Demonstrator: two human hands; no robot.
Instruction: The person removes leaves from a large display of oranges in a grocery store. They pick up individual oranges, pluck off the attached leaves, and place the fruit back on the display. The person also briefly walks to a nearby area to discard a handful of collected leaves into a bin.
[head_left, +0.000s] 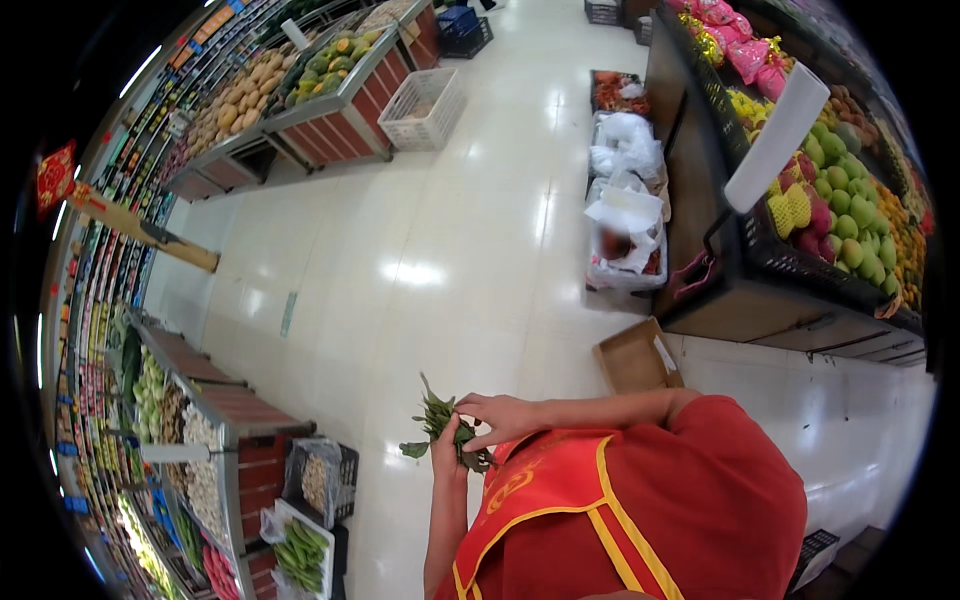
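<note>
A small bunch of leafy greens (435, 420) is held in front of the red apron (540, 480) with yellow trim. My left hand (445, 448) grips the bunch from below, its thumb against the stems and leaves. From the other side, my right hand (501, 418) reaches over the bunch with bent fingers touching the leaves. Whether its fingers pinch any leaf cannot be made out. Some leaves stick out past my left hand, and others hang between both hands and the apron.
An open cardboard box (637, 356) lies on the floor near my right arm. Plastic-lined crates (626, 277) line the fruit stand (750, 300). At lower left are a vegetable stand (262, 480) and a white tray of green peppers (328, 559). A white basket (405, 131) stands farther off.
</note>
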